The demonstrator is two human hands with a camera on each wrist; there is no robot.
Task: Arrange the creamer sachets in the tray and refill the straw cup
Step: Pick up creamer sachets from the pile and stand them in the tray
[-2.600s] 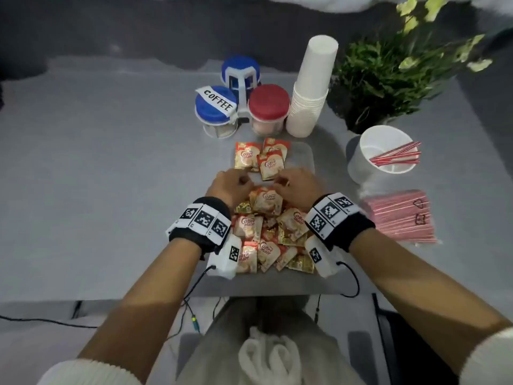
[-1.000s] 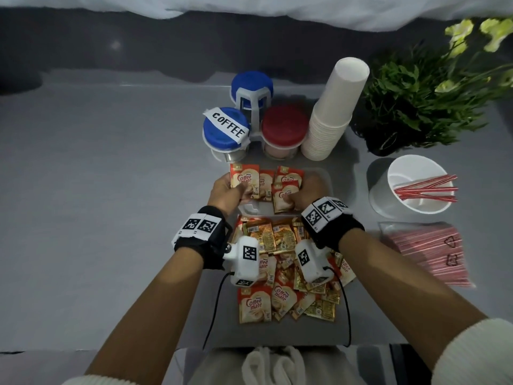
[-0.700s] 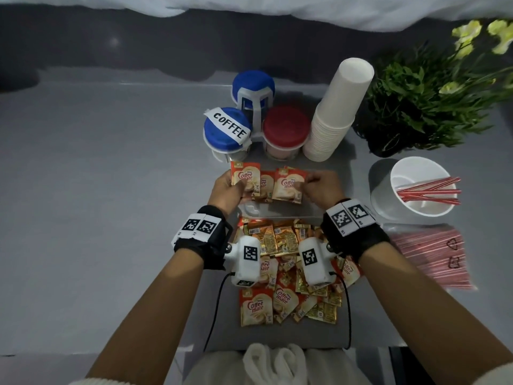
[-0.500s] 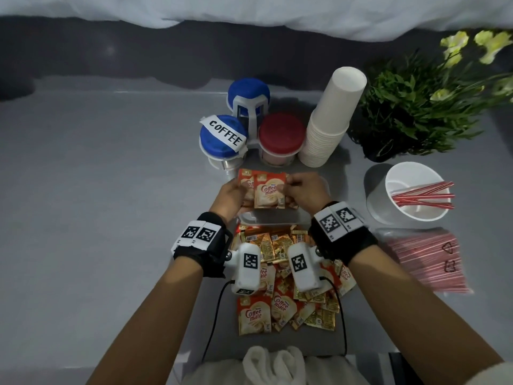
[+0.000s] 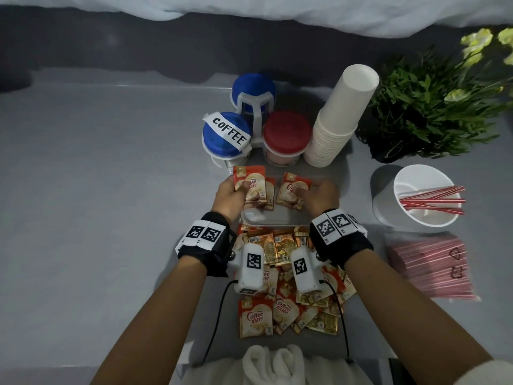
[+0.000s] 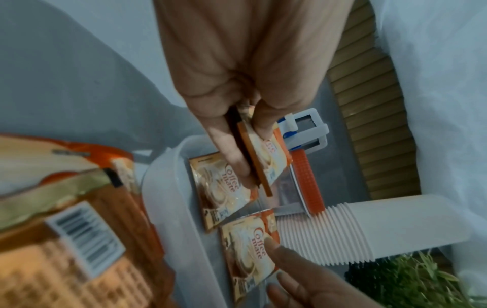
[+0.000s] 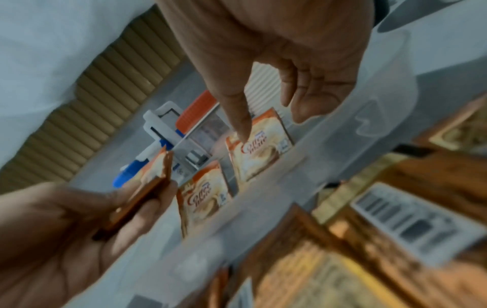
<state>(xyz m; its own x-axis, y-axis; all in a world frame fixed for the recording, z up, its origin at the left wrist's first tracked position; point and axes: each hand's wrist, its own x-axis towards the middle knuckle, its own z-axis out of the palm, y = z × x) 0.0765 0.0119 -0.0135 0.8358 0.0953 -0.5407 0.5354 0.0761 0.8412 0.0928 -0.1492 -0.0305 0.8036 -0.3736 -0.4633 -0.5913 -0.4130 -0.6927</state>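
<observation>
A clear plastic tray (image 5: 274, 219) lies in front of the jars. My left hand (image 5: 241, 190) pinches a small stack of Coffee mate sachets (image 5: 249, 180) upright over the tray's left end; thumb and fingers clamp the stack (image 6: 265, 160). One sachet (image 6: 224, 191) lies flat in the tray below it. My right hand (image 5: 303, 194) presses a straight index finger (image 7: 241, 125) on another flat sachet (image 7: 259, 152) at the tray's right. A loose sachet pile (image 5: 288, 290) lies near me, partly hidden by my wrists. The white straw cup (image 5: 424, 220) at right holds a few red straws (image 5: 433, 201).
Two blue-lidded jars (image 5: 226, 137), one labelled COFFEE, and a red-lidded jar (image 5: 286, 134) stand just behind the tray. A leaning stack of white paper cups (image 5: 341, 118) and a green plant (image 5: 433, 107) are at the back right. A packet of red straws (image 5: 433, 265) lies near the cup.
Half a second ago both hands met on the sachet bundle over the tray. Now they are apart: the right is down on a single sachet, the left keeps the rest.
</observation>
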